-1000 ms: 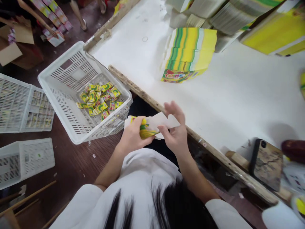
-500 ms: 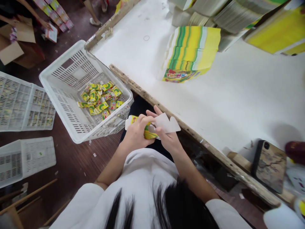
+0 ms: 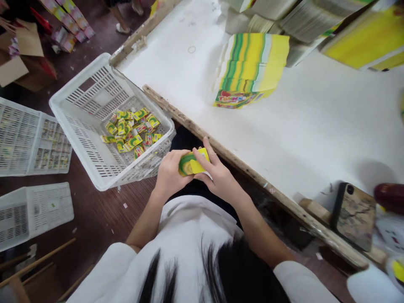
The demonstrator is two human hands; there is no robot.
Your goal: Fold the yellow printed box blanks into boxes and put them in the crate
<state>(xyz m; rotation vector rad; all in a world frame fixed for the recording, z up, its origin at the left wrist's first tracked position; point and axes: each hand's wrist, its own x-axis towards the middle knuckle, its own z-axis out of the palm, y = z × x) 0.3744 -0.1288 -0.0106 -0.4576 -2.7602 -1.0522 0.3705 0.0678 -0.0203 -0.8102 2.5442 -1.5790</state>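
Observation:
Both my hands hold one small yellow and green carton (image 3: 192,163), folded up, just below the table's wooden front edge. My left hand (image 3: 168,174) grips its left side. My right hand (image 3: 217,176) presses fingers over its yellow top flap. To the left, a white slotted basket (image 3: 78,139) holds several small folded yellow-green boxes (image 3: 132,132). On the white table (image 3: 315,126), a leaning stack of flat printed carton blanks (image 3: 252,69) stands beyond my hands.
More stacks of printed sheets (image 3: 315,21) line the table's far side. A phone (image 3: 353,216) lies at the right front edge beside a dark red object (image 3: 389,198). Other white baskets (image 3: 28,141) sit on the floor at left. Someone's feet (image 3: 121,27) stand top left.
The flat white blank with open flaps has been folded shut into a compact box. My right hand has come down over its top flap; both hands have closed in together.

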